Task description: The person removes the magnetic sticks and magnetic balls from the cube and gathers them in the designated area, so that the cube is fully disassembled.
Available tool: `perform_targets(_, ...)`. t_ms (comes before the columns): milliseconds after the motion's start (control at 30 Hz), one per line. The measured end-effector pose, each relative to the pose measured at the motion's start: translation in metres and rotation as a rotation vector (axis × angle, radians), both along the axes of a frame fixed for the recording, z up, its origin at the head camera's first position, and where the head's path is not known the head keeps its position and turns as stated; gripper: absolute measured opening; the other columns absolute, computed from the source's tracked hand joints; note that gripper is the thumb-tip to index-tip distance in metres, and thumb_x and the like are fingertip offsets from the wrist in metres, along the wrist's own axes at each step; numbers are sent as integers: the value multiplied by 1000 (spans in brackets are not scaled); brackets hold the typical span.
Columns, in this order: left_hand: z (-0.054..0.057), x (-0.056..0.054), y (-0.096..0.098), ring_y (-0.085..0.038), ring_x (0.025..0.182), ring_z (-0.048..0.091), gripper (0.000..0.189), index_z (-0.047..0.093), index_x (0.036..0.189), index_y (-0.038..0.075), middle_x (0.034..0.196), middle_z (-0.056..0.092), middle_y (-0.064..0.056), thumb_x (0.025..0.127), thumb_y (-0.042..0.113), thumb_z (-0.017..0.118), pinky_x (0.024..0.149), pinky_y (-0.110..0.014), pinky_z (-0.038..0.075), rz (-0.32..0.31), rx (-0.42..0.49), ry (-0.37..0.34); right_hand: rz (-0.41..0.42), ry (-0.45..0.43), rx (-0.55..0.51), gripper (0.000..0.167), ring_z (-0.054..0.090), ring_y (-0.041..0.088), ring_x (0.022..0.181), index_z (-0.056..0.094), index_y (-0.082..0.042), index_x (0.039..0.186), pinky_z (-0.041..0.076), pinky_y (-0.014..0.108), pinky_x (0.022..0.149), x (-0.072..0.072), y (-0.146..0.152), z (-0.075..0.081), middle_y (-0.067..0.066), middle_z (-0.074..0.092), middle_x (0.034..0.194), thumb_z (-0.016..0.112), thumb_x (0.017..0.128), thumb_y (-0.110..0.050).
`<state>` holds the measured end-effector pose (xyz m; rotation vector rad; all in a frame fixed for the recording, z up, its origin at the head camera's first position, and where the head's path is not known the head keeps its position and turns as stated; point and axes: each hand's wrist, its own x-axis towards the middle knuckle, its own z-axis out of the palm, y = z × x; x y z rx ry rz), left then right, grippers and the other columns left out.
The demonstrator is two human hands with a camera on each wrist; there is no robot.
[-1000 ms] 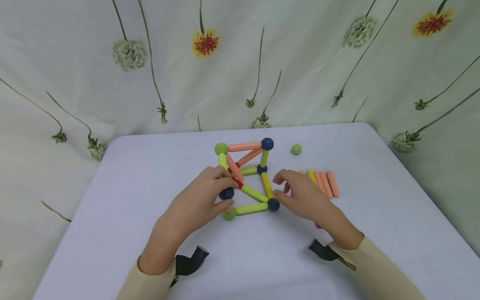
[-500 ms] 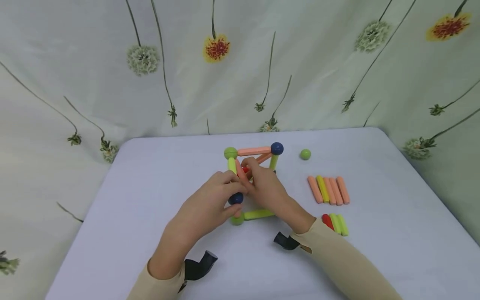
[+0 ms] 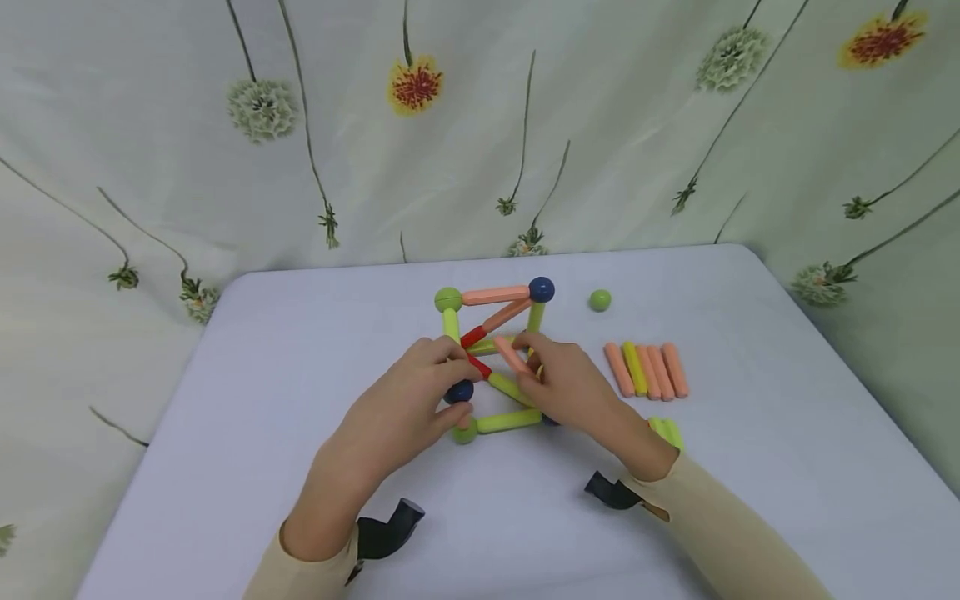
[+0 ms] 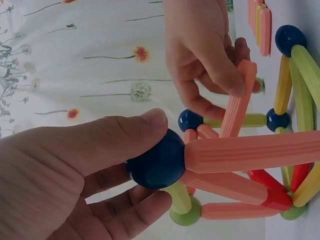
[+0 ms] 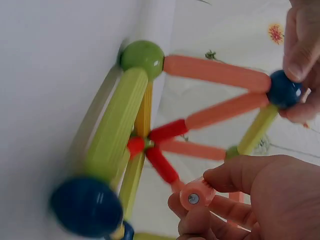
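Note:
My left hand (image 3: 401, 400) pinches a dark blue ball (image 4: 157, 162) at the near top corner of a frame of magnetic sticks and balls. A salmon stick (image 4: 295, 151) runs down from that ball, and others meet it. My right hand (image 3: 573, 383) pinches a loose salmon magnetic stick (image 3: 512, 356) between thumb and fingers, above the middle of the frame. In the right wrist view, the round metal magnet in the end of the loose stick (image 5: 193, 198) shows. At the frame's far top stand a green ball (image 3: 448, 299) and a blue ball (image 3: 542, 289) joined by a salmon stick (image 3: 495, 295).
Right of the frame lies a row of salmon sticks (image 3: 675, 370) with one yellow stick (image 3: 635, 369) among them. Light green sticks (image 3: 667, 432) lie nearer, partly behind my right forearm. A loose green ball (image 3: 600, 300) sits at the back. A flowered cloth (image 3: 480, 125) hangs behind the table.
My right hand reached left into the frame, took the salmon stick that slanted down from the far green ball, and drew it back right. My left hand stays on the blue ball.

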<state>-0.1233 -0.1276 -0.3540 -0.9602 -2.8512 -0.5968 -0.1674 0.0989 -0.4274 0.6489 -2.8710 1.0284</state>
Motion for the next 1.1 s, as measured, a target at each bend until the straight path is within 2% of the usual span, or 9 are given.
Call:
perform_targets(100,0,0,0,-14,96,49,33,73,108,14,106,56,4,77,17,85,77,-24,49,4,-15,0,-50,15,16,34,49,9,47,54,-13,122,43,27,44,4,24,0,0,62,79,63,90,-14)
perform_targets(233,0,0,0,-14,96,49,33,73,108,14,106,56,4,77,17,84,78,-24,50,17,-33,-19,-162,-5,48,35,52,12,52,54,-11,123,45,29,47,6,57,0,4,64,84,63,89,-15)
perform_targets(433,0,-1,-1,-13,95,47,34,73,109,14,107,55,5,77,19,84,76,-23,49,26,-31,-43,-334,-83,81,36,58,21,64,52,-6,125,49,30,52,5,114,-6,13,65,97,60,92,-19)
perform_targets(567,0,-2,-1,-13,94,47,34,73,109,13,107,55,5,78,19,84,74,-22,49,20,-20,-44,-453,-152,148,40,57,26,71,49,-2,127,49,32,54,4,148,-10,19,61,105,55,94,-24)
perform_targets(667,0,-2,-1,-13,94,47,34,73,109,13,107,55,5,78,19,84,74,-23,49,16,-17,-39,-512,-228,207,45,57,28,75,46,2,128,48,34,56,2,167,-15,22,58,105,54,94,-27)
perform_targets(833,0,-1,-1,-13,94,47,34,73,109,12,106,55,4,77,19,84,74,-23,49,11,-22,-26,-514,-328,262,45,57,31,78,46,6,124,48,36,58,-1,185,-26,25,58,103,55,94,-25)
perform_targets(1100,0,-2,0,-13,93,47,34,73,109,12,107,55,4,78,19,84,72,-22,48,-2,-17,-16,-443,-307,223,42,57,28,80,47,4,127,49,35,62,-2,185,-35,23,59,107,52,97,-25)
